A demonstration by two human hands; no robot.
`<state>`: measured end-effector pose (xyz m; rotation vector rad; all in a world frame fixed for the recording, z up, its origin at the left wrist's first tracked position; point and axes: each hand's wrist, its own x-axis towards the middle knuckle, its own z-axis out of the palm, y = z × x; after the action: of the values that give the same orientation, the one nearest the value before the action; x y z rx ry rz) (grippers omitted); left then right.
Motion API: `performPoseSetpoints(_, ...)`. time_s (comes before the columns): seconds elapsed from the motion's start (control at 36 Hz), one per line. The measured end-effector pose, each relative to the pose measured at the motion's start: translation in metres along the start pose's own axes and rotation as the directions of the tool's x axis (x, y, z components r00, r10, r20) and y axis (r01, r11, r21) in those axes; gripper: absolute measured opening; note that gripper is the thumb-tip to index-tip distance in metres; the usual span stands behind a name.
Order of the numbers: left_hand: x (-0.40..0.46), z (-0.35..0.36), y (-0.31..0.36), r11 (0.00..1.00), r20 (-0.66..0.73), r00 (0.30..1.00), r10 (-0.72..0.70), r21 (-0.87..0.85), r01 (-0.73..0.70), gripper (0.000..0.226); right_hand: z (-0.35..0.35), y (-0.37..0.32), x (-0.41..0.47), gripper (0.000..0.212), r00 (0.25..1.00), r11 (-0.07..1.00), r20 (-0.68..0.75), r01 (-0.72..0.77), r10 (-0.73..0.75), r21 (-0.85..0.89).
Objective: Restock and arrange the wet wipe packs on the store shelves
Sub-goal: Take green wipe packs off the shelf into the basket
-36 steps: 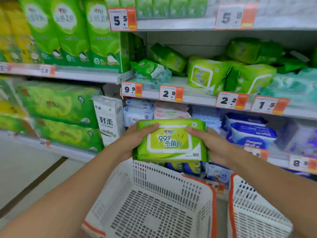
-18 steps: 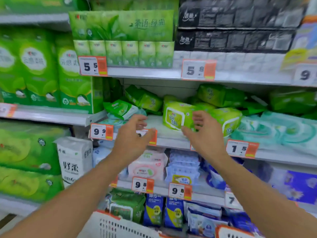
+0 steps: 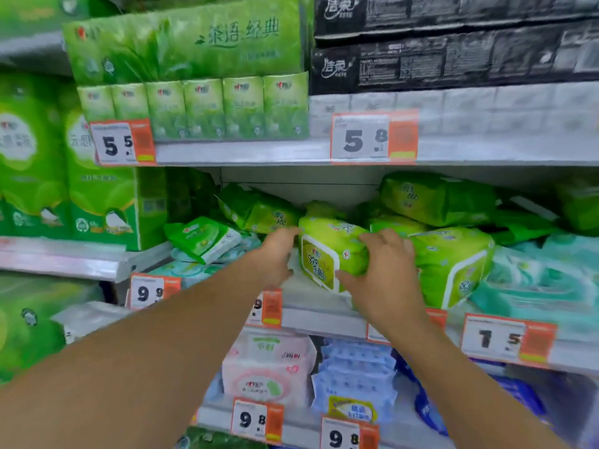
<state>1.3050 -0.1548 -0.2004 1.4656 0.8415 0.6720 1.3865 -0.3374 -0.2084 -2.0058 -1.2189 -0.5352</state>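
A light green wet wipe pack [image 3: 327,247] with a white-framed lid stands on edge on the middle shelf [image 3: 312,298]. My right hand [image 3: 382,277] grips its right end, fingers over the top and thumb on the front. The fingertips of my left hand [image 3: 275,257] touch its left end. More green packs lie around it: one upright to the right [image 3: 453,264], one tilted above [image 3: 434,197], one behind at the left [image 3: 259,210].
Small green packs [image 3: 201,238] lie at the shelf's left end and teal packs [image 3: 538,280] at the right. Green tissue bundles [image 3: 191,105] and black ones [image 3: 453,43] fill the shelf above. Pink [image 3: 269,367] and blue packs [image 3: 353,377] sit below. Orange price tags [image 3: 372,137] line the edges.
I raised the green pack from above the white baskets to the middle shelf and set it on edge there. Both hands have since closed in on its ends. The view tilted up.
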Motion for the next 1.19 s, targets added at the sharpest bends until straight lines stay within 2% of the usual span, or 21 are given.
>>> performPoseSetpoints(0.06, 0.006, -0.004, 0.004, 0.999, -0.064, 0.998, -0.016, -0.033, 0.014, 0.074, 0.005, 0.005, 0.000, 0.058, 0.999, 0.999, -0.040, 0.033, -0.031, 0.041)
performPoseSetpoints(0.11, 0.011, -0.002, 0.002, 0.998, -0.052, 0.999, -0.013, -0.058, 0.010, 0.077, 0.007, 0.008, 0.003, 0.055, 0.999, 0.998, -0.044, 0.028, -0.026, 0.051)
performPoseSetpoints(0.17, 0.009, 0.005, -0.001, 0.995, 0.005, 1.000, -0.014, -0.102, 0.015, 0.072, 0.010, 0.007, 0.006, 0.051, 0.998, 0.997, -0.061, 0.018, -0.013, 0.079)
performPoseSetpoints(0.28, 0.002, 0.019, 0.002, 0.992, -0.004, 1.000, 0.031, -0.125, -0.031, 0.051, 0.020, 0.003, 0.003, 0.043, 0.977, 0.987, -0.209, 0.075, -0.044, 0.142)
performPoseSetpoints(0.39, -0.018, 0.009, 0.023, 0.970, -0.043, 0.979, 0.198, -0.135, -0.202, 0.035, 0.017, 0.002, -0.004, 0.049, 0.926, 0.943, -0.376, 0.160, -0.040, 0.292)
performPoseSetpoints(0.47, -0.047, -0.006, 0.040, 0.925, -0.073, 0.929, 0.363, -0.095, -0.369, 0.018, 0.001, -0.005, -0.005, 0.050, 0.888, 0.888, -0.460, 0.230, -0.024, 0.397)
performPoseSetpoints(0.53, -0.071, -0.019, 0.045, 0.890, -0.102, 0.889, 0.446, -0.053, -0.453, 0.018, -0.014, -0.013, -0.004, 0.051, 0.884, 0.830, -0.468, 0.244, 0.023, 0.502)
performPoseSetpoints(0.58, -0.092, -0.034, 0.040, 0.867, -0.120, 0.861, 0.495, -0.003, -0.499, 0.025, -0.030, -0.021, -0.005, 0.052, 0.907, 0.750, -0.406, 0.192, 0.111, 0.633)
performPoseSetpoints(0.69, -0.142, -0.060, 0.017, 0.856, -0.126, 0.849, 0.513, 0.002, -0.517, 0.033, -0.054, -0.038, -0.023, 0.058, 0.966, 0.527, -0.105, -0.036, 0.234, 0.849)
performPoseSetpoints(0.83, -0.209, -0.092, -0.025, 0.890, -0.133, 0.881, 0.455, 0.030, -0.455, 0.046, -0.051, -0.057, -0.077, 0.057, 0.943, 0.372, 0.199, -0.291, 0.267, 0.881)
performPoseSetpoints(0.89, -0.232, -0.106, -0.055, 0.922, -0.164, 0.908, 0.385, 0.113, -0.371, 0.065, -0.043, -0.062, -0.105, 0.052, 0.914, 0.322, 0.308, -0.385, 0.265, 0.865)
performPoseSetpoints(0.92, -0.243, -0.110, -0.074, 0.936, -0.158, 0.926, 0.344, 0.142, -0.323, 0.068, -0.037, -0.065, -0.120, 0.048, 0.896, 0.306, 0.353, -0.428, 0.271, 0.851)
performPoseSetpoints(1.0, -0.266, -0.114, -0.130, 0.979, -0.179, 0.963, 0.201, 0.085, -0.188, 0.033, -0.011, -0.066, -0.161, 0.023, 0.813, 0.296, 0.479, -0.571, 0.331, 0.766)
performPoseSetpoints(1.03, -0.270, -0.113, -0.142, 0.988, -0.185, 0.971, 0.149, 0.068, -0.138, 0.029, -0.002, -0.065, -0.173, 0.021, 0.790, 0.317, 0.504, -0.605, 0.349, 0.730)
performPoseSetpoints(1.14, -0.275, -0.118, -0.161, 0.991, -0.162, 0.984, 0.075, 0.125, -0.055, 0.047, 0.023, -0.058, -0.199, 0.030, 0.707, 0.346, 0.569, -0.704, 0.419, 0.620)
performPoseSetpoints(1.19, -0.277, -0.122, -0.167, 0.995, -0.160, 0.987, 0.012, 0.097, 0.003, 0.044, 0.030, -0.056, -0.205, 0.038, 0.676, 0.346, 0.611, -0.736, 0.411, 0.581)
